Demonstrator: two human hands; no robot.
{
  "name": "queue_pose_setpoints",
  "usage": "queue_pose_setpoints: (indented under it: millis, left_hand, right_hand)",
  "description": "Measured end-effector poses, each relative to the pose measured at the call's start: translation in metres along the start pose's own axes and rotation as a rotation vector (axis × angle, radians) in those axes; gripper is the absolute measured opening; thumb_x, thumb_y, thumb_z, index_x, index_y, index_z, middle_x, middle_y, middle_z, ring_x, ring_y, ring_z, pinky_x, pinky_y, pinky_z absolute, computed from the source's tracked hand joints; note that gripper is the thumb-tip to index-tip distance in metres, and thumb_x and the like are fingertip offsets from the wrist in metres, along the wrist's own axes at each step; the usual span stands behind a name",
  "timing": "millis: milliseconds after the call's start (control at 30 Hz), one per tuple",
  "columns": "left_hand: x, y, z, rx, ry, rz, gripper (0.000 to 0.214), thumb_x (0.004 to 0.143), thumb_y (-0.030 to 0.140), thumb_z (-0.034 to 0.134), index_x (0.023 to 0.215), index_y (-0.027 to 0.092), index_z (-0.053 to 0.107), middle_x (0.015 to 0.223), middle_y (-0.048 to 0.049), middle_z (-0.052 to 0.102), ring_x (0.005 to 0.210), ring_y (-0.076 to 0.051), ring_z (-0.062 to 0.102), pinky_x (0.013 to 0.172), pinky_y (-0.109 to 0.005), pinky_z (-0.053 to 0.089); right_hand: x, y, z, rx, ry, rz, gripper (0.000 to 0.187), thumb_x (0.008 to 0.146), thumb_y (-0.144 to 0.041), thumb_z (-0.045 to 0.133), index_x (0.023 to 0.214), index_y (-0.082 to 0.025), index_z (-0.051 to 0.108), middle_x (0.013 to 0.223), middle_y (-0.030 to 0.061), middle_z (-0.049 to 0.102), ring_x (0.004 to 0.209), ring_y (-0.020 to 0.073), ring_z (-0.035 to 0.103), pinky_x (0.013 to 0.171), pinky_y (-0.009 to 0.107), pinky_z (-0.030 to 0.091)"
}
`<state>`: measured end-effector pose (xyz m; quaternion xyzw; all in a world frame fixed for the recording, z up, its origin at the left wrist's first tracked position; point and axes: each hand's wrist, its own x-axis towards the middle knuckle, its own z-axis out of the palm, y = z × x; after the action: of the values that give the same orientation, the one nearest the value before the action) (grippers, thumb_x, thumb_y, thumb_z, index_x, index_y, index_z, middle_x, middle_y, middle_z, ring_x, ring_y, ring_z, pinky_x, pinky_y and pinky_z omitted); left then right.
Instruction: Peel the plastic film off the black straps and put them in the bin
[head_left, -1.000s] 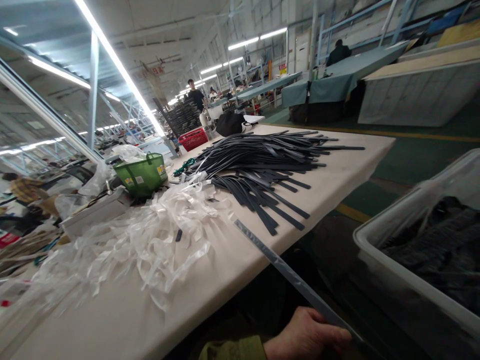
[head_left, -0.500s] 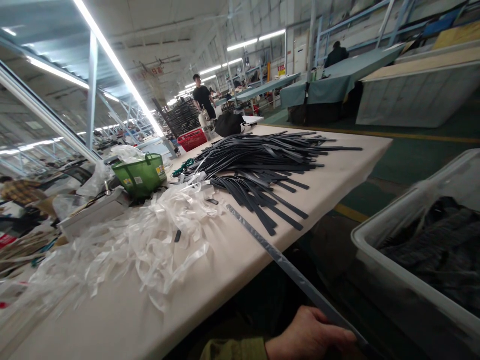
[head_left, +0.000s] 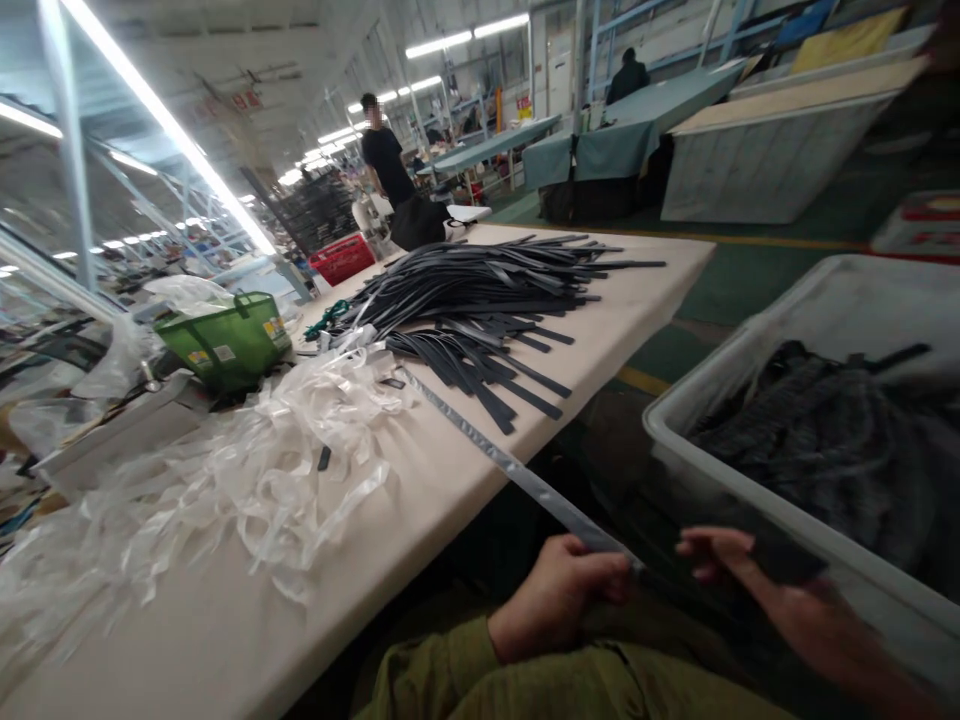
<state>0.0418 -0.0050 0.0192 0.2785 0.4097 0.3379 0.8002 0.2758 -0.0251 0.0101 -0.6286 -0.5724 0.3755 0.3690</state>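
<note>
My left hand (head_left: 559, 590), at the end of an olive sleeve, is closed around a long flat grey strip (head_left: 551, 495) with a shiny, film-like surface. The strip slants from the table down to the hand, and its far end rests beside the white film. To the right is my right hand (head_left: 780, 600), smeared by motion, near the strip's lower end. A dark patch lies against its fingers; I cannot make out whether it is held. On the table are a heap of dark flat strips (head_left: 465, 285) and a tangle of clear-white film ribbons (head_left: 300, 450).
A pale-covered table (head_left: 187, 640) runs along the left. At my right stands a translucent bin (head_left: 705, 470) holding dark material (head_left: 825, 430). A green bag (head_left: 225, 345), a red basket (head_left: 343, 260) and a black bag (head_left: 420, 222) sit farther back. A person (head_left: 386, 155) stands beyond.
The view has shifted, so the table and bin sit farther left. My right hand has come into view at the right. My left hand still grips the strip.
</note>
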Motion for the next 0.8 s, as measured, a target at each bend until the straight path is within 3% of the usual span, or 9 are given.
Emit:
queue_pose_setpoints:
  millis: [67, 133, 200, 267, 367, 567, 700, 800]
  left_hand:
    - [-0.007, 0.011, 0.002, -0.111, -0.01, -0.023, 0.025, 0.068, 0.031, 0.081, 0.076, 0.01, 0.07, 0.064, -0.001, 0.061, 0.055, -0.008, 0.054, 0.056, -0.02, 0.04]
    - [-0.012, 0.019, 0.003, -0.192, -0.029, -0.052, 0.027, 0.068, 0.031, 0.082, 0.078, 0.01, 0.068, 0.068, -0.001, 0.063, 0.054, -0.007, 0.055, 0.055, -0.018, 0.043]
    - [-0.013, 0.024, 0.004, -0.231, -0.046, -0.067, 0.028, 0.068, 0.031, 0.084, 0.078, 0.01, 0.066, 0.067, -0.0004, 0.063, 0.051, -0.006, 0.056, 0.053, -0.017, 0.044]
    - [-0.013, 0.025, 0.004, -0.241, -0.043, -0.069, 0.029, 0.068, 0.03, 0.084, 0.078, 0.01, 0.066, 0.066, 0.0003, 0.062, 0.05, -0.006, 0.056, 0.051, -0.016, 0.045]
    - [-0.013, 0.025, 0.004, -0.248, -0.017, -0.063, 0.029, 0.069, 0.029, 0.084, 0.08, 0.01, 0.065, 0.068, -0.0001, 0.064, 0.05, -0.006, 0.057, 0.051, -0.015, 0.046]
    - [-0.014, 0.024, 0.006, -0.233, -0.076, -0.059, 0.029, 0.067, 0.028, 0.084, 0.082, 0.009, 0.068, 0.071, -0.0017, 0.065, 0.054, -0.006, 0.057, 0.056, -0.018, 0.044]
    - [-0.018, 0.02, 0.009, -0.148, -0.161, -0.075, 0.028, 0.067, 0.026, 0.084, 0.085, 0.006, 0.073, 0.072, -0.0047, 0.067, 0.06, -0.009, 0.06, 0.066, -0.021, 0.046]
    - [-0.016, 0.028, 0.003, -0.185, -0.157, -0.023, 0.035, 0.073, 0.024, 0.079, 0.104, 0.009, 0.071, 0.091, -0.0094, 0.073, 0.076, -0.015, 0.069, 0.075, -0.023, 0.049]
  right_hand:
    - [-0.002, -0.002, -0.017, 0.071, 0.102, 0.002, 0.034, 0.094, -0.055, 0.05, 0.1, -0.03, 0.072, 0.087, 0.0122, 0.073, 0.05, 0.0164, 0.059, 0.049, 0.029, 0.05]
    - [-0.009, -0.007, -0.023, 0.06, 0.125, -0.144, 0.029, 0.093, -0.049, 0.057, 0.104, -0.026, 0.071, 0.09, 0.0113, 0.073, 0.048, 0.0145, 0.056, 0.043, 0.026, 0.047]
    - [-0.017, -0.016, -0.021, 0.007, 0.03, -0.373, 0.025, 0.09, -0.037, 0.065, 0.112, -0.025, 0.069, 0.095, 0.0089, 0.074, 0.054, 0.0141, 0.061, 0.046, 0.023, 0.05]
    - [-0.025, -0.028, -0.014, -0.017, -0.073, -0.594, 0.033, 0.091, -0.026, 0.064, 0.124, -0.028, 0.063, 0.102, 0.0073, 0.073, 0.059, 0.0127, 0.065, 0.053, 0.021, 0.053]
    - [-0.034, -0.041, -0.01, -0.058, -0.127, -0.759, 0.04, 0.095, -0.02, 0.055, 0.132, -0.034, 0.058, 0.106, 0.0061, 0.071, 0.076, 0.0146, 0.07, 0.063, 0.02, 0.056]
    - [-0.029, -0.041, -0.003, -0.291, -0.023, -0.804, 0.028, 0.099, -0.036, 0.047, 0.112, -0.037, 0.071, 0.117, 0.0059, 0.072, 0.08, 0.0197, 0.074, 0.062, 0.025, 0.056]
    - [-0.01, -0.05, 0.012, -0.103, -0.14, -0.791, 0.025, 0.097, -0.035, 0.052, 0.116, -0.036, 0.068, 0.115, 0.0066, 0.073, 0.09, 0.0225, 0.074, 0.072, 0.025, 0.06]
    - [-0.001, -0.043, 0.011, -0.007, -0.223, -0.711, 0.026, 0.093, -0.032, 0.057, 0.116, -0.039, 0.066, 0.104, 0.0075, 0.076, 0.091, 0.0248, 0.074, 0.076, 0.028, 0.061]
